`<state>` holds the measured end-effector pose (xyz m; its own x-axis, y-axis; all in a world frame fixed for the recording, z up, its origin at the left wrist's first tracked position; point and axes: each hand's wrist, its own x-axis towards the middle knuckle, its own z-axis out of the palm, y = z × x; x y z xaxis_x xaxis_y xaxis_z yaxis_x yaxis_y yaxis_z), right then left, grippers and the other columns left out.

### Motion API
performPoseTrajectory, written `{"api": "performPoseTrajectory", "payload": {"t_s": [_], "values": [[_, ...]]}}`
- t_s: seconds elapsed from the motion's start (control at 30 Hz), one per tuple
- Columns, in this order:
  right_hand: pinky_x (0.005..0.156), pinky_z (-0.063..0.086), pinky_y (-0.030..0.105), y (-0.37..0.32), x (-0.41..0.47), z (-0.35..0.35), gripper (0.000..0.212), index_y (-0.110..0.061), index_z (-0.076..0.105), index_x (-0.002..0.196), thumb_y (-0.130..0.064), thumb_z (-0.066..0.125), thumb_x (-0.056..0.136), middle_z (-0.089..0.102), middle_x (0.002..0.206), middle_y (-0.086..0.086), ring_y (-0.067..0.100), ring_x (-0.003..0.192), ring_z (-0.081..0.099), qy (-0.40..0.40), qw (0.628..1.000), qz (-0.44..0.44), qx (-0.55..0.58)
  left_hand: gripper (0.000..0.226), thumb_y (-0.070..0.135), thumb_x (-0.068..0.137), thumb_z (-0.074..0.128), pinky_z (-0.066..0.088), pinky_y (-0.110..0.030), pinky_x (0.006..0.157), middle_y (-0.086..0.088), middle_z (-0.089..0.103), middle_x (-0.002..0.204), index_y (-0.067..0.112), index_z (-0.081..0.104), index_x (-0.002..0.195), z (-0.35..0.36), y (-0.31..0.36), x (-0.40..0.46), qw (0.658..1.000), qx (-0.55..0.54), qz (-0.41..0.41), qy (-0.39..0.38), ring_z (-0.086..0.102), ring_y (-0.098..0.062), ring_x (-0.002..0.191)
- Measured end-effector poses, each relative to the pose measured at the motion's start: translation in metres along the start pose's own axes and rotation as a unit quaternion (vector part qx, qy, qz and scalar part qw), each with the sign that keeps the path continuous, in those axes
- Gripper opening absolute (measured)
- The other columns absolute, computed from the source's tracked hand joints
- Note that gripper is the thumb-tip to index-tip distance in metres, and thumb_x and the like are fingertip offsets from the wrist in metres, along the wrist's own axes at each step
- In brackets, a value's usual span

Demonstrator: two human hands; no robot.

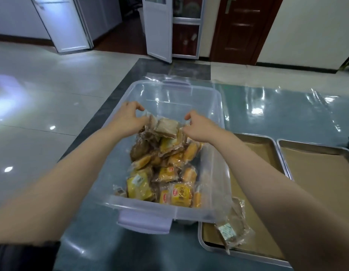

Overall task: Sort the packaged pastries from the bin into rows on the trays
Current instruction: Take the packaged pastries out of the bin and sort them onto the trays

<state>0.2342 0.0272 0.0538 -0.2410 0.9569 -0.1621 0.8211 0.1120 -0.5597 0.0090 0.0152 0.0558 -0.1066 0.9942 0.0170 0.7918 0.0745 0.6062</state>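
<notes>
The packaged pastries (164,169) lie heaped in the clear plastic bin (214,118), each sealed in thin crinkly film: yellow-printed packs toward the near wall, browner slices toward the far end of the heap. They look light and soft, so a hard squeeze would likely crush the cake inside, and the glossy film will probably slide between packs. The safest hold seems to be across the flat faces of a pack, or by its crimped end seam, lifting one at a time so that neighbours do not drag along.

The left hand (128,118) has its fingers curled down at the far edge of the heap, against a brown pack; whether that grip has actually closed on it cannot be told. The right hand (197,127) is likewise curled over the packs on the other side, its fingertips hidden.

One wrapped pastry (231,229) already lies on the near tray (203,245), just beside the bin; a second tray (281,145) sits to the right. All rest on a glossy surface (103,249).
</notes>
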Motion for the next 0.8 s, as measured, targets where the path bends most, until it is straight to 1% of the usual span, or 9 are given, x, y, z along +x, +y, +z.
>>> {"api": "performPoseTrajectory", "payload": {"t_s": [0.07, 0.17, 0.23, 0.3, 0.43, 0.5, 0.57, 0.7, 0.8], "values": [[0.068, 0.038, 0.03, -0.002, 0.02, 0.013, 0.042, -0.011, 0.041, 0.134, -0.021, 0.053, 0.094, 0.056, 0.119, 0.01, 0.021, 0.088, 0.049, -0.02, 0.998, 0.023, -0.046, 0.044, 0.035, 0.092, 0.058, 0.043, -0.036, 0.091, -0.005, 0.047, 0.138, 0.018, 0.047, 0.131, 0.008, -0.011, 0.007, 0.999, -0.022, -0.029, -0.03, 0.05, -0.022, 0.116], [0.075, 0.041, 0.031, -0.003, 0.044, 0.037, 0.046, -0.007, 0.042, 0.136, -0.016, 0.052, 0.092, 0.057, 0.124, 0.015, 0.029, 0.099, 0.056, -0.048, 0.991, 0.051, -0.111, 0.034, 0.021, 0.093, 0.056, 0.042, -0.034, 0.087, -0.005, 0.05, 0.123, 0.014, 0.046, 0.124, 0.034, -0.025, 0.007, 0.994, -0.021, -0.048, -0.096, 0.051, -0.023, 0.107], [0.079, 0.046, 0.034, -0.004, 0.057, 0.052, 0.055, -0.007, 0.037, 0.142, -0.013, 0.053, 0.09, 0.055, 0.131, 0.016, 0.031, 0.109, 0.057, -0.065, 0.987, 0.057, -0.136, 0.05, 0.021, 0.09, 0.056, 0.043, -0.036, 0.091, -0.012, 0.045, 0.131, 0.01, 0.038, 0.135, 0.053, -0.035, 0.007, 0.987, 0.039, -0.052, -0.149, 0.05, -0.029, 0.115], [0.082, 0.047, 0.035, -0.006, 0.065, 0.063, 0.062, -0.009, 0.031, 0.147, -0.011, 0.054, 0.089, 0.051, 0.135, 0.016, 0.033, 0.115, 0.055, -0.051, 0.985, 0.048, -0.158, 0.067, 0.026, 0.087, 0.058, 0.044, -0.041, 0.099, -0.017, 0.033, 0.142, 0.013, 0.026, 0.145, 0.066, -0.047, 0.006, 0.98, 0.085, -0.06, -0.172, 0.046, -0.036, 0.124], [0.098, 0.045, 0.047, 0.003, 0.072, 0.083, 0.069, -0.013, 0.023, 0.149, -0.015, 0.057, 0.089, 0.041, 0.142, 0.018, 0.038, 0.127, 0.043, 0.012, 0.98, 0.01, -0.199, 0.077, 0.028, 0.087, 0.062, 0.046, -0.041, 0.096, -0.018, 0.027, 0.146, 0.013, 0.018, 0.147, 0.082, -0.064, 0.007, 0.972, 0.146, -0.079, -0.168, 0.046, -0.039, 0.124], [0.106, 0.038, 0.05, 0.009, 0.076, 0.091, 0.073, -0.012, 0.019, 0.151, -0.022, 0.059, 0.091, 0.032, 0.151, 0.019, 0.04, 0.136, 0.033, 0.006, 0.975, -0.01, -0.223, 0.071, 0.026, 0.087, 0.061, 0.046, -0.04, 0.093, -0.018, 0.034, 0.143, 0.01, 0.023, 0.145, 0.085, -0.068, 0.009, 0.974, 0.14, -0.079, -0.158, 0.048, -0.037, 0.122], [0.109, 0.035, 0.05, 0.011, 0.08, 0.096, 0.077, -0.012, 0.017, 0.151, -0.031, 0.062, 0.091, 0.027, 0.154, 0.02, 0.04, 0.14, 0.028, -0.005, 0.973, -0.016, -0.23, 0.063, 0.024, 0.087, 0.059, 0.045, -0.039, 0.092, -0.017, 0.04, 0.138, 0.007, 0.031, 0.14, 0.084, -0.071, 0.014, 0.977, 0.125, -0.08, -0.152, 0.049, -0.035, 0.12], [0.109, 0.036, 0.048, 0.008, 0.09, 0.109, 0.077, -0.01, 0.026, 0.148, -0.046, 0.06, 0.09, 0.036, 0.149, 0.019, 0.037, 0.137, 0.034, -0.007, 0.972, -0.034, -0.23, 0.055, 0.022, 0.089, 0.055, 0.043, -0.037, 0.095, -0.016, 0.04, 0.139, 0.014, 0.037, 0.14, 0.085, -0.074, 0.019, 0.98, 0.097, -0.077, -0.157, 0.046, -0.034, 0.123], [0.107, 0.037, 0.049, 0.001, 0.097, 0.123, 0.08, -0.008, 0.028, 0.147, -0.057, 0.055, 0.09, 0.037, 0.148, 0.021, 0.038, 0.136, 0.034, -0.004, 0.973, -0.029, -0.229, 0.048, 0.023, 0.088, 0.055, 0.043, -0.035, 0.093, -0.014, 0.042, 0.135, 0.016, 0.044, 0.133, 0.086, -0.075, 0.019, 0.979, 0.098, -0.062, -0.165, 0.047, -0.031, 0.121]]}}
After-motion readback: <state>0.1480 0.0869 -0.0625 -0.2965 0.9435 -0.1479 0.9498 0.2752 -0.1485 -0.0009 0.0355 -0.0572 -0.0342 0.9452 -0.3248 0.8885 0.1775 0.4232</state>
